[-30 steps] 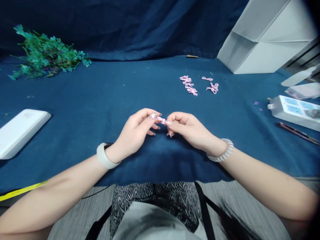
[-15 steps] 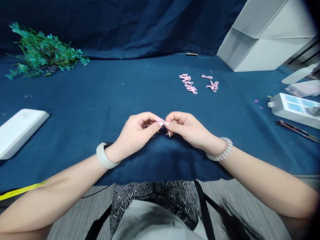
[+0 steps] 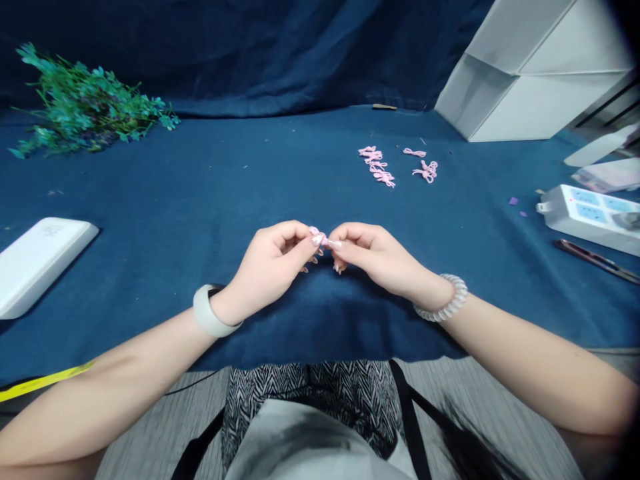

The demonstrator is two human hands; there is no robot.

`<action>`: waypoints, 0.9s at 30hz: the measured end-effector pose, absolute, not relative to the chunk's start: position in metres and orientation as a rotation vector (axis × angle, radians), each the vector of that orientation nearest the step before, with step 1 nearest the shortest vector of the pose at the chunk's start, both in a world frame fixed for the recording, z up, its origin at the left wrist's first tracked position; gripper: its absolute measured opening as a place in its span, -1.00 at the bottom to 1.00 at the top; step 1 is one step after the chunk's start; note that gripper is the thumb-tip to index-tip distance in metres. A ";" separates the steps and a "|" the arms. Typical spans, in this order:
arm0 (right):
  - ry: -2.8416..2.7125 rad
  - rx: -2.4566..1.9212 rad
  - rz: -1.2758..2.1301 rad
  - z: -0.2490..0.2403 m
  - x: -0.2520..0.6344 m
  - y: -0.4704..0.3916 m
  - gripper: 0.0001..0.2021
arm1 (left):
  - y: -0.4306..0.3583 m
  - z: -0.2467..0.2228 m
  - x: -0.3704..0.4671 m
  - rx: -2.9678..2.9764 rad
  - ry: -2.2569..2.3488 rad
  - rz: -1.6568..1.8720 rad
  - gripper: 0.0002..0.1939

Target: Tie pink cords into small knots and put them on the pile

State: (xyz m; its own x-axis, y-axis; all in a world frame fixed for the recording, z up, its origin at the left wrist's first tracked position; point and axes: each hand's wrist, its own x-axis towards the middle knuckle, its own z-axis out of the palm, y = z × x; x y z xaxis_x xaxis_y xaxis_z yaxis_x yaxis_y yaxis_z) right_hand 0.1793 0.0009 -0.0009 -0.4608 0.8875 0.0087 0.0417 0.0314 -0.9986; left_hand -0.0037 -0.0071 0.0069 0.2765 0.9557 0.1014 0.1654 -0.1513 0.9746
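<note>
A white slab (image 3: pixel 47 263) and a leafy plant (image 3: pixel 95 107) lie leftmost on the table (image 3: pixel 165 200). Near its front edge, the left hand (image 3: pixel 275 260) pinches a small pink cord (image 3: pixel 325 240), its other end gripped by the right hand (image 3: pixel 373 257); then come pink bundles (image 3: pixel 376 161) and, far right, a power strip (image 3: pixel 575 217).

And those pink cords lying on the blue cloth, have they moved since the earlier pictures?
No. The pink cords keep the same place left of the white box; only the whole view shifted slightly.
</note>
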 end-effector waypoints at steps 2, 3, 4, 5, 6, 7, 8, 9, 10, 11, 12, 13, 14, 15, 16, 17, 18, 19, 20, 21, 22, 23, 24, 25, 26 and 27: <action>-1.618 -0.972 1.492 0.000 0.179 0.000 -0.70 | -0.007 0.006 -0.004 1.531 1.061 0.996 -0.76; -1.624 -0.974 1.472 0.000 0.179 0.000 -0.72 | -0.006 0.005 -0.004 1.512 1.059 0.989 -0.76; -1.630 -0.976 1.452 0.000 0.179 0.000 -0.73 | -0.006 0.004 -0.004 1.484 1.060 0.985 -0.75; -1.637 -0.977 1.434 -0.001 0.179 0.000 -0.74 | -0.005 0.003 -0.004 1.449 1.058 0.983 -0.73; -1.643 -0.979 1.422 -0.001 0.180 0.000 -0.75 | -0.005 0.002 -0.005 1.412 1.051 0.983 -0.72; -1.649 -0.981 1.415 -0.001 0.180 0.000 -0.76 | -0.005 0.002 -0.005 1.382 1.041 0.984 -0.71; -1.655 -0.984 1.412 -0.001 0.180 0.000 -0.77 | -0.004 0.001 -0.005 1.366 1.028 0.984 -0.71; -1.661 -0.986 1.409 -0.001 0.180 0.000 -0.78 | -0.004 0.001 -0.006 1.367 1.016 0.984 -0.71; -1.669 -0.986 1.406 -0.001 0.181 0.000 -0.78 | -0.004 0.001 -0.006 1.390 1.008 0.978 -0.71; -1.674 -0.981 1.401 -0.001 0.181 0.000 -0.78 | -0.004 0.002 -0.005 1.431 1.006 0.973 -0.72; -1.679 -0.977 1.396 -0.001 0.181 0.000 -0.79 | -0.004 0.002 -0.005 1.480 1.009 0.972 -0.73; -1.682 -0.971 1.392 -0.001 0.180 0.000 -0.80 | -0.004 0.003 -0.005 1.530 1.014 0.976 -0.75; -1.682 -0.969 1.390 -0.001 0.180 -0.001 -0.80 | -0.004 0.004 -0.004 1.574 1.020 0.982 -0.77; -1.678 -0.969 1.393 0.000 0.180 -0.001 -0.81 | -0.004 0.004 -0.004 1.608 1.029 0.988 -0.80; -1.675 -0.974 1.399 0.000 0.180 -0.001 -0.81 | -0.004 0.005 -0.004 1.627 1.041 0.996 -0.82; -1.674 -0.980 1.405 0.000 0.180 -0.002 -0.81 | -0.004 0.005 -0.004 1.632 1.055 1.000 -0.83; -1.673 -0.987 1.410 0.000 0.179 -0.002 -0.80 | -0.004 0.005 -0.004 1.626 1.069 1.000 -0.83; -1.673 -0.994 1.413 0.000 0.180 -0.002 -0.80 | -0.004 0.004 -0.004 1.613 1.083 1.001 -0.82; -1.675 -1.000 1.414 0.000 0.180 -0.002 -0.81 | -0.003 0.004 -0.005 1.596 1.094 1.001 -0.82; -1.679 -1.005 1.413 0.000 0.180 -0.002 -0.82 | -0.003 0.004 -0.005 1.575 1.101 1.002 -0.81; -1.683 -1.010 1.411 -0.001 0.180 -0.002 -0.83 | -0.003 0.003 -0.005 1.555 1.107 1.002 -0.81; -1.687 -1.014 1.410 -0.001 0.181 -0.002 -0.84 | -0.002 0.003 -0.005 1.536 1.112 1.002 -0.80; -1.692 -1.017 1.410 -0.002 0.181 -0.002 -0.85 | -0.002 0.003 -0.006 1.520 1.116 1.003 -0.80; -1.698 -1.018 1.411 -0.002 0.182 -0.002 -0.85 | -0.003 0.003 -0.006 1.507 1.117 1.006 -0.79; -1.702 -1.019 1.411 -0.003 0.182 -0.002 -0.85 | -0.003 0.003 -0.006 1.498 1.114 1.011 -0.79; -1.706 -1.020 1.410 -0.003 0.182 -0.001 -0.85 | -0.003 0.003 -0.006 1.494 1.108 1.019 -0.78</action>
